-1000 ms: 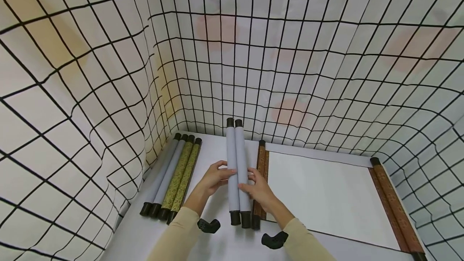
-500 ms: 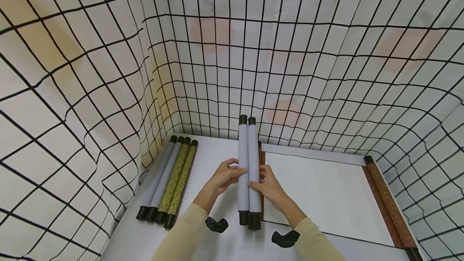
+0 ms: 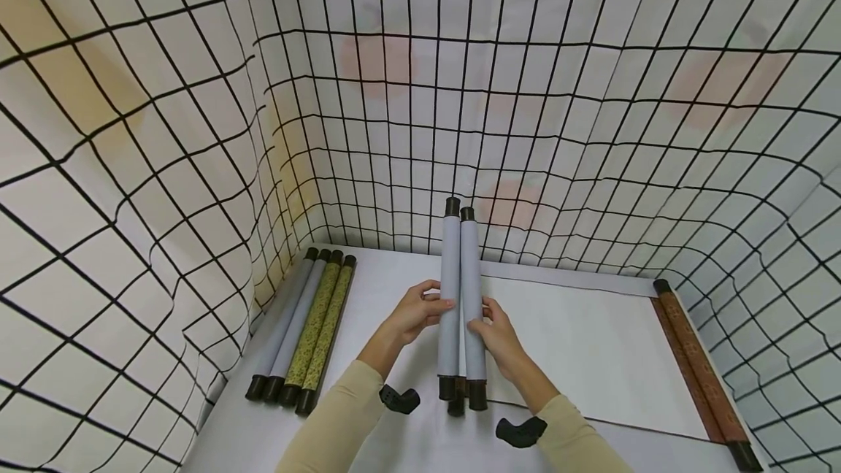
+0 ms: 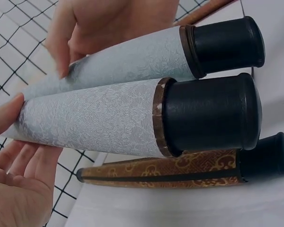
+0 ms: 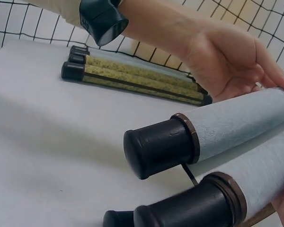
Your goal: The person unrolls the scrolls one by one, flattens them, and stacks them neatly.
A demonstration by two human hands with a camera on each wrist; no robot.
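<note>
Two pale blue scroll rolls with black end knobs stand tilted up side by side, a narrow gap between them. My left hand (image 3: 415, 312) pinches the left roll (image 3: 450, 268), thumb in front and fingers behind, as the left wrist view shows. Around the right roll (image 3: 471, 276) my right hand (image 3: 501, 334) holds with its thumb on the near face. Below them on the table lies a brown patterned scroll, spread open: its white sheet (image 3: 585, 356) runs right to its far roll (image 3: 703, 371). Its left roll (image 4: 161, 172) is mostly hidden in the head view.
On the table's left lie two pale blue rolls (image 3: 298, 323) and two yellow-green patterned rolls (image 3: 328, 323), side by side. Black netting (image 3: 420, 101) hangs before pale walls at the back and both sides. A black wrist-worn device (image 3: 399, 399) sits at each sleeve.
Both hands have carried the pale blue rolls rightward, over the brown scroll's left roll. The two rolls have come slightly apart at the end. The head view has shifted a little.
</note>
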